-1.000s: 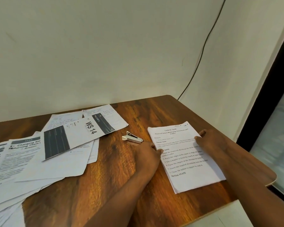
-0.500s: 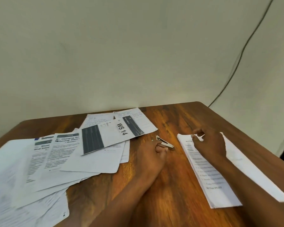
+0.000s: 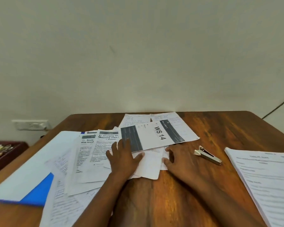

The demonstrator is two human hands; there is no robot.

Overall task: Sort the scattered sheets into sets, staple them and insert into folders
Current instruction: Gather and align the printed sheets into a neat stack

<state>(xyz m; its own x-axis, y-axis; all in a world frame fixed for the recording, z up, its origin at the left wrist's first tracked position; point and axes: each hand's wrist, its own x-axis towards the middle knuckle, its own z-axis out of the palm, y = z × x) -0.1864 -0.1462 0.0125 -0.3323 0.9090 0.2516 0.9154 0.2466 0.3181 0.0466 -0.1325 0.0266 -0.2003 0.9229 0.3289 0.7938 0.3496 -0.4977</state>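
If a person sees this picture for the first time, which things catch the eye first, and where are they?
The sheet printed "WS 14" lies atop the scattered papers at the table's middle. The left hand presses flat on those papers; the right hand touches their edge. A stapler lies between them and the neat stack on the right.

head cam | looks forward-down | close over table (image 3: 195,185)

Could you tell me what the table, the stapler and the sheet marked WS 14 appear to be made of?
Table: wood or wood veneer, reddish brown with visible grain and a light sheen.
Stapler: apparently metal, silvery grey with bright highlights; plastic parts cannot be ruled out.
Sheet marked WS 14: thin white paper, matte, printed with dark bands and lying flat on other sheets.
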